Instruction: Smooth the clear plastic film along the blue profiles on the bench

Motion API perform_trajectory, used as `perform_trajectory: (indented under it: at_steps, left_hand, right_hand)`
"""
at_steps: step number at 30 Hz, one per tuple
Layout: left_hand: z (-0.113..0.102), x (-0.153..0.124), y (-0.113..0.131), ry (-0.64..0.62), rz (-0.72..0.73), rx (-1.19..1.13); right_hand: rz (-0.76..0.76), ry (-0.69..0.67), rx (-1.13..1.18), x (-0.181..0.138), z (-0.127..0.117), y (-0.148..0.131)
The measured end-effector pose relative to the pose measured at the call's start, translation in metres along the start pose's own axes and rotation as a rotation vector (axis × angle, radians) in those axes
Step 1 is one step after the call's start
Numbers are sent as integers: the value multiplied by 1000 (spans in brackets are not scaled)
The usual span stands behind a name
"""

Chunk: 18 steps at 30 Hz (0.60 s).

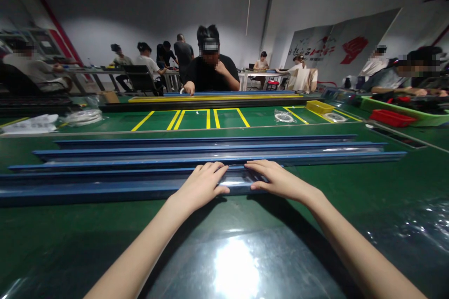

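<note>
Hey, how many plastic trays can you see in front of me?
3 that I can see: a yellow tray right of centre, a red tray farther right, and a large light green tray just behind the red one. Others may be hidden.

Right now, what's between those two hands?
A shiny stretch of the nearest blue rail lies between the left hand and right hand, in the head view.

The long, straight blue rail [136, 181] lies crosswise on the green desk [87, 229], glossy toward its right end.
</note>
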<state>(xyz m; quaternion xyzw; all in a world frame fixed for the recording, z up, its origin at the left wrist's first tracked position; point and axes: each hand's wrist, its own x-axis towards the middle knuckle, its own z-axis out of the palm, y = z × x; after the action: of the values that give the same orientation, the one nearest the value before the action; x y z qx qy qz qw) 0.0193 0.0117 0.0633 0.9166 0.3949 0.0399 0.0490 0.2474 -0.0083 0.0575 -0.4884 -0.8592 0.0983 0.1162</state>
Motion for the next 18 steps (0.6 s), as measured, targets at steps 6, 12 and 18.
perform_trajectory:
  at_steps: [6, 12, 18]
  left_hand:
    - [-12, -7, -18, -98, -94, -13]
    - [-20, -17, -44, -183, -207, -19]
    - [-22, -14, -28, -107, -133, -60]
  right_hand:
    - [92, -45, 6, -10, -20, 17]
    - [172, -124, 21, -18, -33, 22]
    - [144, -87, -27, -12, -22, 13]
